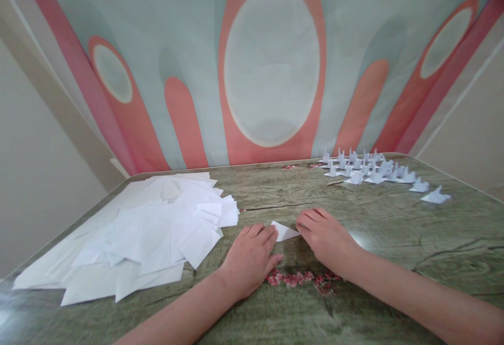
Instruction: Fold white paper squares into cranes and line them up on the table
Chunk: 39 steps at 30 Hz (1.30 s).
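A small piece of folded white paper (pixel 285 231), pointed at its right end, lies on the wood-grain tabletop between my two hands. My left hand (pixel 251 253) rests palm down, its fingertips flat on the paper's left edge and its thumb spread away from them. At the paper's right point, my right hand (pixel 326 237) has its fingers bent and closed together on the tip; its thumb is mostly hidden. The paper's left end is partly covered by my left fingers.
A wide, loose pile of white paper sheets (pixel 149 229) covers the table's left side. Several folded white paper cranes (pixel 376 176) stand in a cluster at the back right, one crane (pixel 436 196) nearest me. Behind the table (pixel 394 240) hangs a coral-and-grey patterned backdrop (pixel 271 153).
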Motion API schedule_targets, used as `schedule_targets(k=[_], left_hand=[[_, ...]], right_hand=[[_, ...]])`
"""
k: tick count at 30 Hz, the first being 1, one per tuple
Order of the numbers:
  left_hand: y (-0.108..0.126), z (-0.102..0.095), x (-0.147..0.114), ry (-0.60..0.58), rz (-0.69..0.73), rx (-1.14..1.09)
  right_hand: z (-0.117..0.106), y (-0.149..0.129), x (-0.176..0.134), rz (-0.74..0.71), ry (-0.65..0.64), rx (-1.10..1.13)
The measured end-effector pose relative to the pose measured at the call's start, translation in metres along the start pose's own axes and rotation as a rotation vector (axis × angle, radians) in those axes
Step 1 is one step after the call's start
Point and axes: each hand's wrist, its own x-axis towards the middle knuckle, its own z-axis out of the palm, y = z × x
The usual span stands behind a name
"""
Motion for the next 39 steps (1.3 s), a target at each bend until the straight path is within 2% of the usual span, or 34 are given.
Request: schedule_targets(k=[3, 6, 17, 33, 39], left_hand=[[0.0, 0.002, 0.0, 0.006, -0.007, -0.002], [-0.001, 0.003, 0.0, 0.015, -0.003, -0.01], [0.003, -0.001, -0.005, -0.024, 0.019, -0.029], [0.009, -0.023, -0.017, -0.061, -0.065, 0.221], [0.011, -0.017, -0.015, -0.075, -0.05, 0.267]], right_hand=[[0.009, -0.004, 0.0, -0.076, 0.064, 0.096], [0.015, -0.008, 0.001, -0.11, 0.05, 0.141], [0.011, -0.008, 0.004, -0.096, -0.005, 0.19], [0.01, -0.009, 0.005, -0.089, 0.017, 0.168], [0.011, -0.009, 0.0, 0.043, 0.025, 0.29]])
